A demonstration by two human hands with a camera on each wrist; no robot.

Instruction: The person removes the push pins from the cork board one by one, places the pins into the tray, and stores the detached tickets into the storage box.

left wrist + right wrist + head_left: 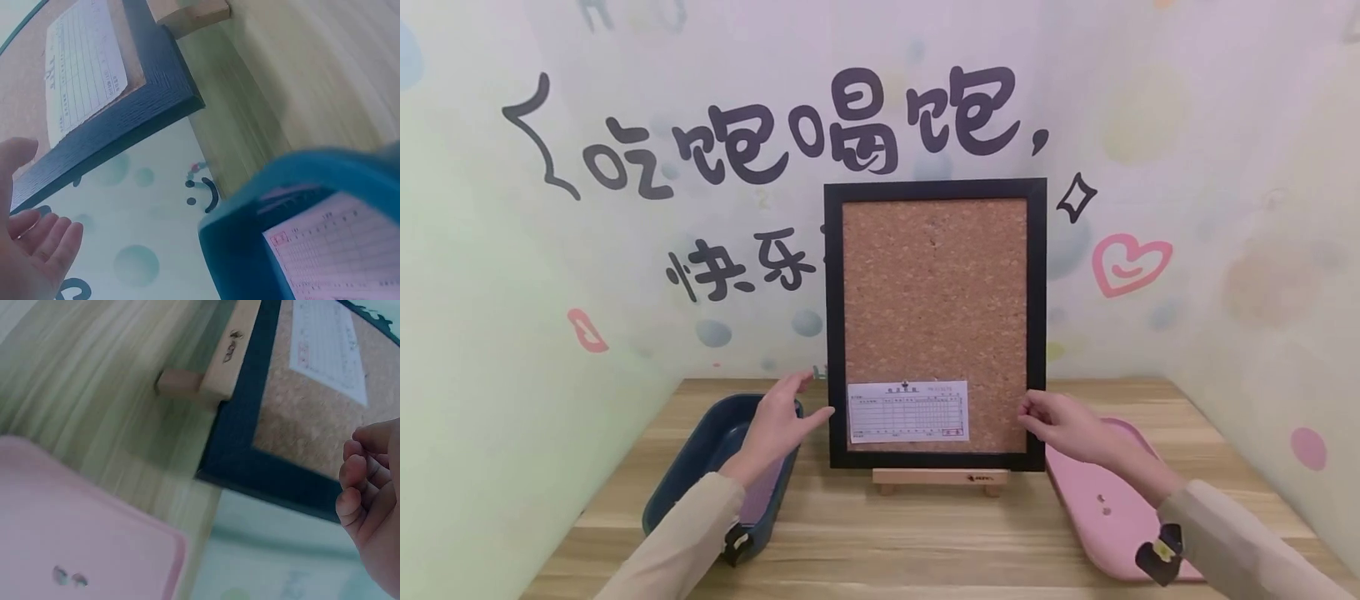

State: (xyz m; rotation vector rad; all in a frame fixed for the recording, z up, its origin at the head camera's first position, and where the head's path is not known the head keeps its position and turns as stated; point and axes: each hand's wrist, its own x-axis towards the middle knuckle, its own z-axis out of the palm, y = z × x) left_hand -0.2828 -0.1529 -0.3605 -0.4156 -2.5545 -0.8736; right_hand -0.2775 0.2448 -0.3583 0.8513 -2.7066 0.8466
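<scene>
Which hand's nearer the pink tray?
Right. The right hand is at the framed corkboard's right edge, on the pink tray's side; the left hand is off the board's opposite edge, by the blue bin.

Corkboard (936,283): mottled tan-brown, flecked lighter and darker; frame (1037,275) plain black. Slip (910,412) on it: white, ruled with a fine grid, small red-edged box in the lower right corner. Stand ledge (936,477): pale wood, dark logo. Desk (925,550): light brown, streaked wood grain. Deep tray (658,479): dark blue, teal-tinged in the left wrist view; sheet (344,250) inside, pinkish lilac with printed lines and a red stamp-like box. Flat tray (1101,546): plain pink. Sleeves (1240,533): plain beige. Wall (1225,108): whitish, pastel blue and yellow blots, black lettering (865,121), pink heart outline (1131,265).
</scene>
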